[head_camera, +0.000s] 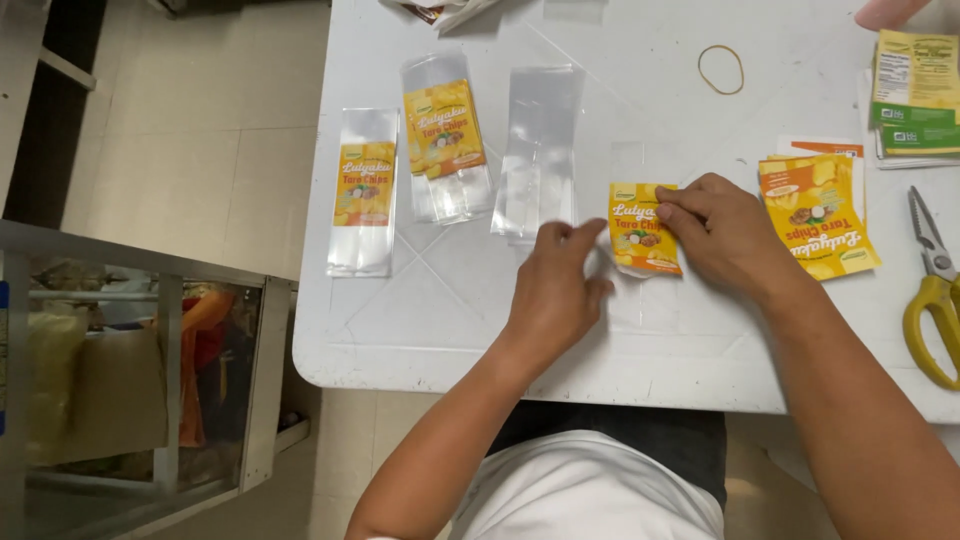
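A person seated at a white bench (450, 330) presses a yellow-and-orange snack label (643, 228) onto a clear plastic bag (628, 165) lying flat on the surface, seen from a head-worn camera looking down. The right hand (725, 235) lies over the label's right edge, its fingers (675, 205) bent and pinching the label's upper right corner, while the left hand (555, 290) rests just left of the label, its fingers (580, 238) loosely curled with the tips touching the bag and the label's lower left edge. The label sits directly between the two hands, under their fingertips. Just beyond the left fingers lies a stack of empty clear bags (540, 150); farther left of those fingers are two piles of bags already bearing the same label, one pile (446, 135) near the stack and a single labelled bag (364, 190) close to the bench's left edge. To the right of the right hand, close by its wrist, lies a loose stack of yellow labels (818, 215), and past that a pair of yellow-handled scissors (935, 290). Beyond the right fingers, well apart, a rubber band (720, 69) lies on the bench, with green-and-yellow printed sheets (915, 95) at the far right corner.
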